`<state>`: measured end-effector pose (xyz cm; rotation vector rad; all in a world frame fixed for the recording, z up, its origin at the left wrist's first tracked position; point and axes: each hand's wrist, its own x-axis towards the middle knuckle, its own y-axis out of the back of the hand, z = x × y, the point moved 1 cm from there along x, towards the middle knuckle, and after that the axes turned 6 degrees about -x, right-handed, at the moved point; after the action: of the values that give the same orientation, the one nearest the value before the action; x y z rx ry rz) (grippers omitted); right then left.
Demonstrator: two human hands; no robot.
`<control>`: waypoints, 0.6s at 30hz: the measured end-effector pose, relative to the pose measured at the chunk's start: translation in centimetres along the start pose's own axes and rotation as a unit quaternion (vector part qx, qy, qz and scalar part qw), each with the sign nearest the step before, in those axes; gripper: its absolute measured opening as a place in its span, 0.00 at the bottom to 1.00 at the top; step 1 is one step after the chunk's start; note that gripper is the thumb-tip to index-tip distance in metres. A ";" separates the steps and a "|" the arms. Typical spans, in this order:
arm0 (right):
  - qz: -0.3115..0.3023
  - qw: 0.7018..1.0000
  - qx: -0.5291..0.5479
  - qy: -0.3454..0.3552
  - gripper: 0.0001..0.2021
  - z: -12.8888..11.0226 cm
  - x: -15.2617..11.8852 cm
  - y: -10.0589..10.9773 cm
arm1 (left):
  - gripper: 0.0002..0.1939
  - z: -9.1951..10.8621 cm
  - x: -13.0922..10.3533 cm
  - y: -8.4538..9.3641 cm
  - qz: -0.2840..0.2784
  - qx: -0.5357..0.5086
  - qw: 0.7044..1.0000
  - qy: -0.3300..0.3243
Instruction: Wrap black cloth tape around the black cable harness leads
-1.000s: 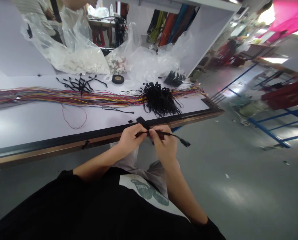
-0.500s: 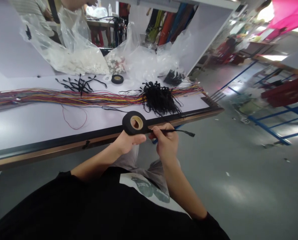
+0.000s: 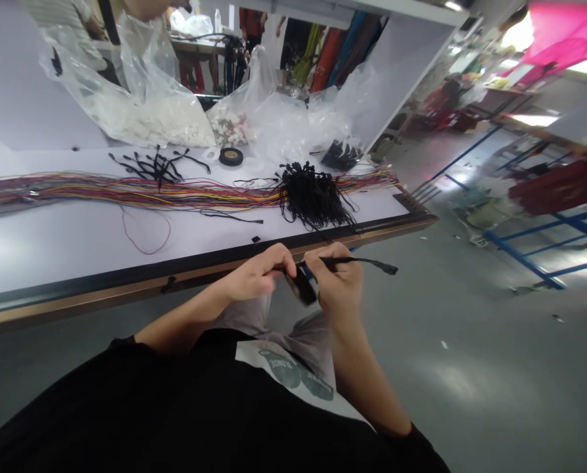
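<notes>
My right hand (image 3: 340, 279) is closed on a thin black cable (image 3: 372, 261) whose connector end sticks out to the right. Beside it on the left, my left hand (image 3: 261, 272) has its fingers closed at the roll of black tape (image 3: 302, 287), which is tilted nearly edge-on between the hands. Both hands are just off the table's front edge, above my lap. A pile of black cables (image 3: 313, 197) lies on the table beyond them, over a long bundle of coloured wires (image 3: 189, 196).
Behind the wires are a second tape roll (image 3: 231, 156), short black connectors (image 3: 158, 165) and clear plastic bags (image 3: 150, 118) of white parts. People are partly visible past the opening. Blue-framed racks (image 3: 530, 253) stand at the right.
The tape roll has swung from facing the camera to nearly edge-on, lower and further right. My left hand has turned over and risen. My right hand and the cable have shifted slightly right.
</notes>
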<state>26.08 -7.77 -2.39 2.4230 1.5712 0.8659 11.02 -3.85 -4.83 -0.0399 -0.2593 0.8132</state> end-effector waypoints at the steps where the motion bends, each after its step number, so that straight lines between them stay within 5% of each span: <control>1: -0.003 1.000 -0.009 0.016 0.10 0.0 -0.1 -0.1 | 0.19 0.0 0.1 -0.3 0.040 0.045 0.998 -0.004; 4: 0.007 0.997 -0.023 0.071 0.10 -0.1 -0.5 -0.4 | 0.10 -0.3 0.5 -1.0 0.139 0.149 0.979 -0.021; 9: 0.037 0.998 -0.007 0.043 0.08 0.1 -1.1 -1.2 | 0.04 -0.6 1.0 -0.7 0.188 0.243 0.946 -0.099; 14: -0.046 0.999 -0.010 0.007 0.06 0.6 -1.2 -2.1 | 0.07 -0.7 1.0 -0.9 0.227 0.261 0.932 -0.112; 18: 0.010 0.999 -0.025 0.039 0.07 1.3 -0.9 -1.9 | 0.04 -0.3 0.2 -1.9 0.262 0.183 0.944 -0.084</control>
<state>24.96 -7.39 -4.61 2.4019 1.5331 1.0029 12.56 -4.96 -4.82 0.3245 -0.2569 1.3888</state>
